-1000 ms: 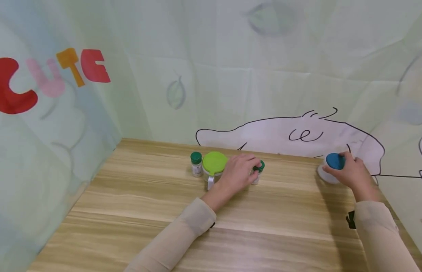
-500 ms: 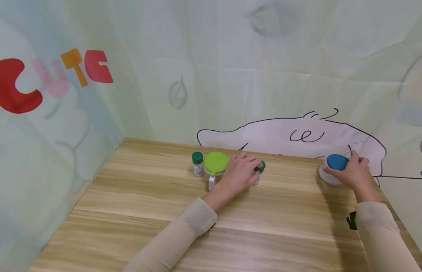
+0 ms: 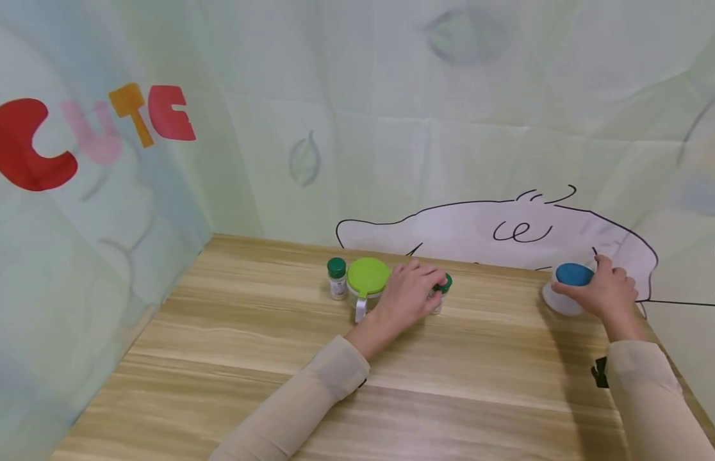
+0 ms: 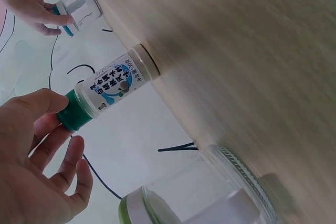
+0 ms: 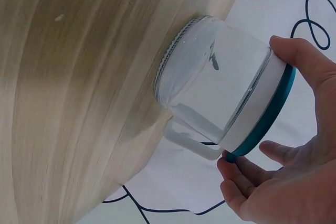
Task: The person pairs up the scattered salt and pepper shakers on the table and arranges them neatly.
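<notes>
My left hand pinches the green cap of a small spice bottle between thumb and fingers. The bottle stands upright on the wooden table, with a printed label on its clear body. At the right, my right hand holds a clear seasoning jar by its lid, thumb on one side and fingertips by the tab on the other. This jar has a blue lid, a white collar and a pale handle. Its base rests on the table.
Left of my left hand stands a clear jar with a lime-green lid and a pale handle. Beside it is another green-capped spice bottle. A printed cloth hangs along the table's back. A black object shows by the right sleeve.
The fingers of my right hand have shifted slightly right and lifted a little at the blue lid. My left hand stays on the spice bottle. The head view has drifted slightly.
</notes>
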### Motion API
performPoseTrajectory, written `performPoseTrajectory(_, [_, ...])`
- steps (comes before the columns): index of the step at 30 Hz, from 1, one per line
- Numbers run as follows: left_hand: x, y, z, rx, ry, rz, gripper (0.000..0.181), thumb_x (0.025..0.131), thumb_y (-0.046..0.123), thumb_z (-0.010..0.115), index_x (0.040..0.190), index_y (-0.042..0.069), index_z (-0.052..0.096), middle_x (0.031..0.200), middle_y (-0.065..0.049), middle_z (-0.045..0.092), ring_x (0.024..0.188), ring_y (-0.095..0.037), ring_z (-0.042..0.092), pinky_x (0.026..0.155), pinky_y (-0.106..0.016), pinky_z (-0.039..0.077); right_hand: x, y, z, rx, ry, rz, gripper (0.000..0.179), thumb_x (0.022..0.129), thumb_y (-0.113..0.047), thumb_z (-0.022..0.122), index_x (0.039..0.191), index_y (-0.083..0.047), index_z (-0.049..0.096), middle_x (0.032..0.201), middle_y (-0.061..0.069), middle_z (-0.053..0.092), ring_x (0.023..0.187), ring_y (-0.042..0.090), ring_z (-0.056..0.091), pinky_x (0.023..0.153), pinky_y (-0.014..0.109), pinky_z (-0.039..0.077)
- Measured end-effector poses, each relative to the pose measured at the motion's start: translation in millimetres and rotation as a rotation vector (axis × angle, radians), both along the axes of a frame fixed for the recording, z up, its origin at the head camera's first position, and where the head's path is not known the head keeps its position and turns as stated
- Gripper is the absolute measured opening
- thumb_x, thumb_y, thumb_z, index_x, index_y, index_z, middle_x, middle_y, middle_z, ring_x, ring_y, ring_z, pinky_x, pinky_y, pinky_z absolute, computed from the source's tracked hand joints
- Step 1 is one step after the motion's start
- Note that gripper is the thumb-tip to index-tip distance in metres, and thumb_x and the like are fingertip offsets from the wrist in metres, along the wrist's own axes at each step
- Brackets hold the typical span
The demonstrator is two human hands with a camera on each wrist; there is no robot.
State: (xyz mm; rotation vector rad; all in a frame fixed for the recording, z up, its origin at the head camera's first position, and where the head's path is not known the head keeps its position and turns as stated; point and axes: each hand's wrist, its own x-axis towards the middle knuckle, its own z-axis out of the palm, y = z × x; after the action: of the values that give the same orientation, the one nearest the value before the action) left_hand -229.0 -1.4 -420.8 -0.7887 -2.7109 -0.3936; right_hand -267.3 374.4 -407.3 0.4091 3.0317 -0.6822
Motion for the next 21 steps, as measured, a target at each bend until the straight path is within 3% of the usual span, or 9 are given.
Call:
performPoseTrajectory(9, [0.7,1.5,-0.9,0.005,-0.016,-0.010,0.017,0.100,0.026,0.074,0.117,0.023,0.073,0.126,0.009,0.073,0.104,-0.015,0.059,0.092,-0.033,0.052,3.8,-1.6,-0.9,0.002,0.021,0.008,0.103,0.092,-0.052,0.076,0.151,0.017,0.026,0.137,0.052,0.029,0.119,0.069,0.030,0.100,0.078,0.025])
performPoseTrajectory(21, [-1.3,1.7,-1.7,0.008,-0.031,-0.009,0.016,0.100,0.026,0.073,0.116,0.022,0.071,0.122,0.008,0.072,0.107,-0.015,0.063,0.094,-0.033,0.053,9.2,-14.3,-0.4,0.033,0.050,0.041,0.100,0.090,-0.054,0.077,0.148,0.014,0.031,0.135,0.050,0.035,0.117,0.065,0.035,0.097,0.076,0.032])
